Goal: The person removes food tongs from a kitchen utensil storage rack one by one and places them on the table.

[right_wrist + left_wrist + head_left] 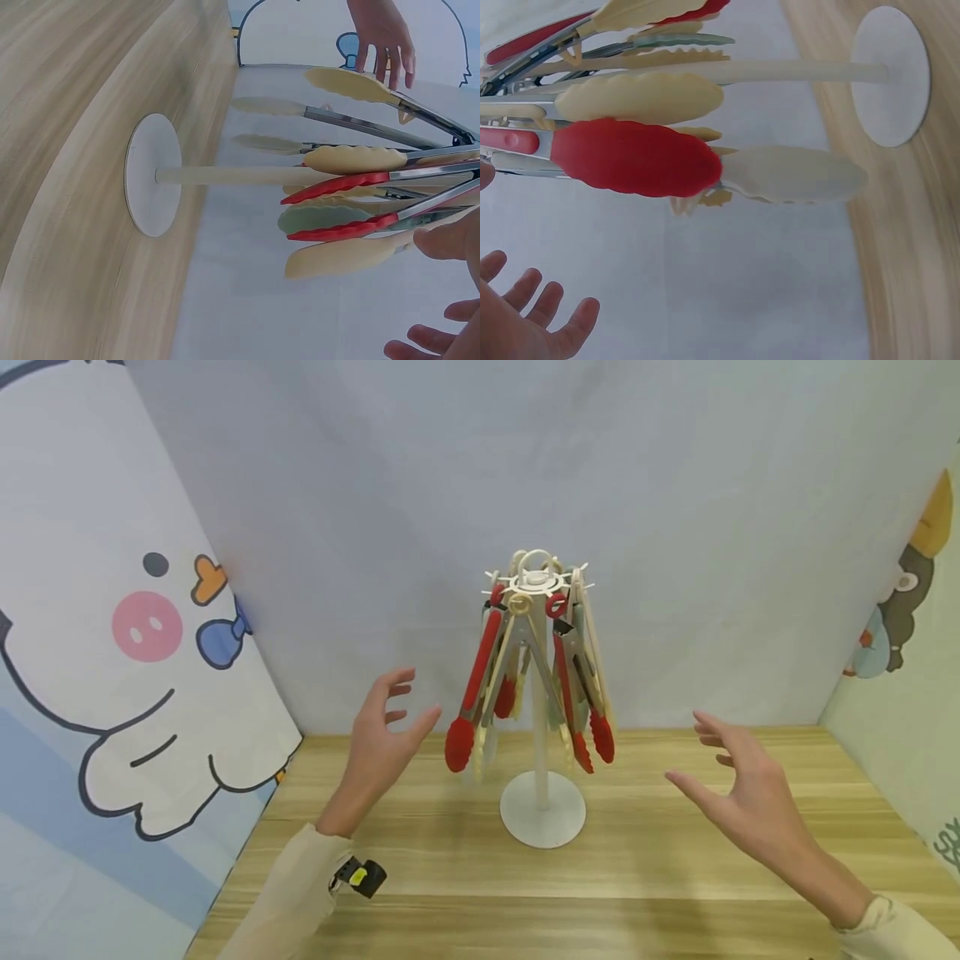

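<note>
A white rack [542,831] with a round base, a post and a ring of hooks on top stands on the table. Several kitchen tongs hang around it, among them red-tipped tongs [459,745] on the left, more red-tipped tongs [602,739] on the right and cream tongs [519,604] in front. Pale grey and green tips [324,218] show in the right wrist view. My left hand [382,739] is raised left of the rack, fingers spread and relaxed. On the other side my right hand [753,797] hovers farther from the tongs, thumb apart. Neither hand holds anything.
The wood-grain table [450,910] runs back to a pale grey cloth backdrop [360,527]. Cartoon-printed panels flank it, with a large white figure [75,552] on the left. A black strap with a yellow tab [360,877] sits at the left cuff.
</note>
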`<action>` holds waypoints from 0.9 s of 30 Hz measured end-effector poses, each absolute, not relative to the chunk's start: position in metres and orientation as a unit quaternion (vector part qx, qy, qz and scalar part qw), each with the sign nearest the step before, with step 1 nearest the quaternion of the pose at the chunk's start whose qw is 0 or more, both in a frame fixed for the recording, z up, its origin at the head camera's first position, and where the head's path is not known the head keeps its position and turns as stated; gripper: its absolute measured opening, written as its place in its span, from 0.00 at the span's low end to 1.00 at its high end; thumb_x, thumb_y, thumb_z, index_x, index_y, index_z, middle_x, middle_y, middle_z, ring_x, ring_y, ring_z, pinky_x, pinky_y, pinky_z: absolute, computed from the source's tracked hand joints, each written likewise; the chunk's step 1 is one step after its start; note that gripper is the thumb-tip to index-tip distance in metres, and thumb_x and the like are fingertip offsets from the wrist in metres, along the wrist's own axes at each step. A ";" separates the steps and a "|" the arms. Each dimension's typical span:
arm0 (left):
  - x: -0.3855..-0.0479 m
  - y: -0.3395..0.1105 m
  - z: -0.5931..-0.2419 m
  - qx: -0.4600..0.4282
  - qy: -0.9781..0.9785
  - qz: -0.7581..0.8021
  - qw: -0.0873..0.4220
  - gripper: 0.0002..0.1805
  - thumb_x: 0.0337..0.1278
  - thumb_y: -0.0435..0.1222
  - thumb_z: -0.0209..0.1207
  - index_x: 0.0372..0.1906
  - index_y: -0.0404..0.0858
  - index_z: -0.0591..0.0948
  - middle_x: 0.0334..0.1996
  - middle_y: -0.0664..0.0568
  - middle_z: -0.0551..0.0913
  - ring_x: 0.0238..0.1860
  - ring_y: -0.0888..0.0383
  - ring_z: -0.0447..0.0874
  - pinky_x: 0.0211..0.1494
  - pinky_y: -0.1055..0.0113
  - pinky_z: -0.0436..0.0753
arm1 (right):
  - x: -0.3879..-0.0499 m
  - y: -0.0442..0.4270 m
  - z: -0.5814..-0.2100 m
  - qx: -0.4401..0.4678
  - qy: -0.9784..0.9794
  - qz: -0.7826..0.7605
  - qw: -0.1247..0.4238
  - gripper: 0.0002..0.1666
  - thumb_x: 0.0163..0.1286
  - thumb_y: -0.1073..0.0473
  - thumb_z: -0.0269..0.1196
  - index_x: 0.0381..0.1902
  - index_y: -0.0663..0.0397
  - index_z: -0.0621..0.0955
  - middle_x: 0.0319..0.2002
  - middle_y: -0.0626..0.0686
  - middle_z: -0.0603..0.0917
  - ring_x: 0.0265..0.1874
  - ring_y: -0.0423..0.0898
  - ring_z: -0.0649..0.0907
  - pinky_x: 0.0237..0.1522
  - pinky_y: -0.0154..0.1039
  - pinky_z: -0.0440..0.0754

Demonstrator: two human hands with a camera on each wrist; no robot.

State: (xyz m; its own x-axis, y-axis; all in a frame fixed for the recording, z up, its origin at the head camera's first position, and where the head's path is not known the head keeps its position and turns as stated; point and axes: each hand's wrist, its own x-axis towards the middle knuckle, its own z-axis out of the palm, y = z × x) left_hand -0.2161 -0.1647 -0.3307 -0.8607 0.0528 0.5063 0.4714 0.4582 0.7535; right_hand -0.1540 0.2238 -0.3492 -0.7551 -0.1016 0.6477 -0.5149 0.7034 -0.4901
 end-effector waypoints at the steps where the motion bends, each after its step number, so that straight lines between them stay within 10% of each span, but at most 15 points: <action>1: -0.217 -0.163 -0.328 -0.162 -0.826 -0.497 0.212 0.30 0.58 0.44 0.62 0.65 0.47 0.67 0.60 0.54 0.70 0.59 0.55 0.68 0.57 0.54 0.72 | -0.154 0.223 -0.348 0.177 -0.872 0.342 0.302 0.44 0.48 0.65 0.74 0.64 0.61 0.69 0.52 0.58 0.77 0.47 0.53 0.76 0.46 0.19 0.66; 27: -0.205 -0.119 -0.248 -0.241 -0.778 -0.532 0.230 0.28 0.58 0.31 0.60 0.63 0.32 0.67 0.59 0.41 0.70 0.57 0.47 0.69 0.56 0.49 0.73 | -0.164 0.199 -0.321 0.214 -0.851 0.348 0.329 0.42 0.46 0.68 0.74 0.62 0.59 0.72 0.51 0.56 0.78 0.44 0.50 0.79 0.45 0.21 0.70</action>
